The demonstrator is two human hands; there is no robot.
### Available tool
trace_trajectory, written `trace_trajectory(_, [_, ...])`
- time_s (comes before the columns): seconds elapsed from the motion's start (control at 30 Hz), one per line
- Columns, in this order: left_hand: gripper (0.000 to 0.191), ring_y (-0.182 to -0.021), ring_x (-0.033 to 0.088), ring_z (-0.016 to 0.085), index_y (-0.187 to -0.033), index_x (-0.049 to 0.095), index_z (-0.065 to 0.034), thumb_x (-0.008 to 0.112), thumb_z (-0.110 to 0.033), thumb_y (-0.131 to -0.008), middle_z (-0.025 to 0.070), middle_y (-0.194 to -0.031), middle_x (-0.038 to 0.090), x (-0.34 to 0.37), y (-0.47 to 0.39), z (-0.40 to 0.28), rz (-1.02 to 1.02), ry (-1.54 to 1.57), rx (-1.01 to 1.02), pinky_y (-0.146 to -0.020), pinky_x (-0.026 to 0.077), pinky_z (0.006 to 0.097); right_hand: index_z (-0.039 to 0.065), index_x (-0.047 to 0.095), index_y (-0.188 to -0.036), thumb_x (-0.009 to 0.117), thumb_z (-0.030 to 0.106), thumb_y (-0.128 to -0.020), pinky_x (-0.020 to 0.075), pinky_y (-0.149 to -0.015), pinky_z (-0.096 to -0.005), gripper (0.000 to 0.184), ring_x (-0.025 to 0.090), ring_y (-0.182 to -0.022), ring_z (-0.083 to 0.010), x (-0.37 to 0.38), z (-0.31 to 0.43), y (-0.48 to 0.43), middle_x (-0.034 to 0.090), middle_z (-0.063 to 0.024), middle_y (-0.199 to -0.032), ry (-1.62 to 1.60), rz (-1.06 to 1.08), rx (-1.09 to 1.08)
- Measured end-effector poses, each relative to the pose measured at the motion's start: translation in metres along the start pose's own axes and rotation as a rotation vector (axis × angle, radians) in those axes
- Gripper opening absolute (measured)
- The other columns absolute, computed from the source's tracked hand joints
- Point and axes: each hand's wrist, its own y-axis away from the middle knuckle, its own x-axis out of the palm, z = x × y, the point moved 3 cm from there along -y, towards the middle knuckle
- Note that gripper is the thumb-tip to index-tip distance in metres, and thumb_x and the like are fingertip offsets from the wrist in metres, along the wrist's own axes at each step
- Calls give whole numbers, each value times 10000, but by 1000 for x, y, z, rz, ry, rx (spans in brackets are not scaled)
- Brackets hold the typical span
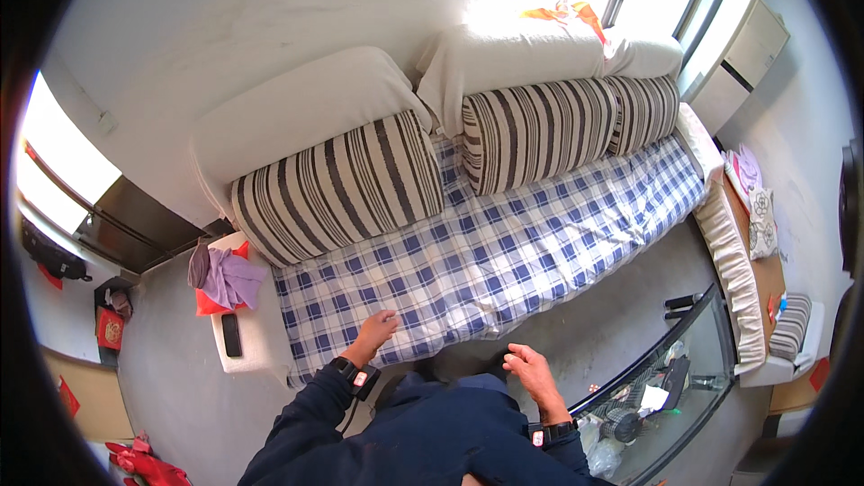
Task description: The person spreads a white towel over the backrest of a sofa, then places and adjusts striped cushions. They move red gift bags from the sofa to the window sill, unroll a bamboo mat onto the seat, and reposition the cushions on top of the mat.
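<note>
Before me stretches a long sofa, its seat spread with a blue-and-white checked cover (pixel 540 243). My left hand (pixel 374 337) hovers over the cover's front edge, nothing in it, its fingers loosely bent. Whether it touches the cloth I cannot tell. Lower and to the right, my right hand (pixel 535 372) hangs empty above the grey floor, its fingers slightly curled. Three striped cushions, one at the left (pixel 337 185), one in the middle (pixel 540 131) and one at the right end (pixel 644 111), lean against the backrest under a cream cover (pixel 310 91).
A glass coffee table (pixel 709 344) holding assorted items stands at my right. On the left armrest (pixel 260 347) are a phone (pixel 231 335) and folded purple cloth (pixel 233 277). Orange fabric (pixel 587 13) lies over the backrest by the window. A wooden sideboard (pixel 756 277) adjoins the right armrest.
</note>
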Motion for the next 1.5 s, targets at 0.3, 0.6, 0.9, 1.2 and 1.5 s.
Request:
trace_trajectory(0.3, [406,-705,533,76,-1253,550,5,635,-222,-927,11,-869,585,117,3,-1,-34,75,-82,-590,445,213,-58,548,-1318,641,186,-905,519,-826,-295,489,680,-918,-166,-159,-22,10,677,-134,-1123,44,-100,-59])
trace_trajectory(0.6, [462,-867,578,114,-1304,529,-27,628,-294,-940,23,-1041,606,201,-22,-58,-5,-25,-5,-720,498,247,-46,572,-1297,654,169,-900,528,-821,-289,460,678,-880,-153,-279,-38,18,694,-123,-1060,4,-240,-105])
trace_trajectory(0.9, [424,-727,514,72,-1252,542,-6,642,-258,-927,-17,-875,562,240,-47,-119,-3,-3,59,-618,450,224,-41,571,-1300,660,183,-900,530,-831,-297,467,679,-893,-157,-286,-47,-1,695,-119,-1059,68,-185,-106])
trace_trajectory(1.2, [493,-778,574,119,-1278,574,-10,677,-287,-884,44,-911,639,238,-180,-190,-25,-169,230,-651,483,283,4,600,-1288,672,279,-877,515,-882,-317,500,683,-967,-198,-311,-48,-16,719,-141,-1067,167,-235,-38])
trace_trajectory(1.5, [524,-1138,610,367,-1240,605,10,659,-323,-839,233,-1185,654,254,-301,-329,-184,-617,626,-969,475,406,-12,578,-1308,659,232,-869,530,-814,-293,509,694,-888,-161,-367,-14,-33,726,-127,-1013,164,-440,177])
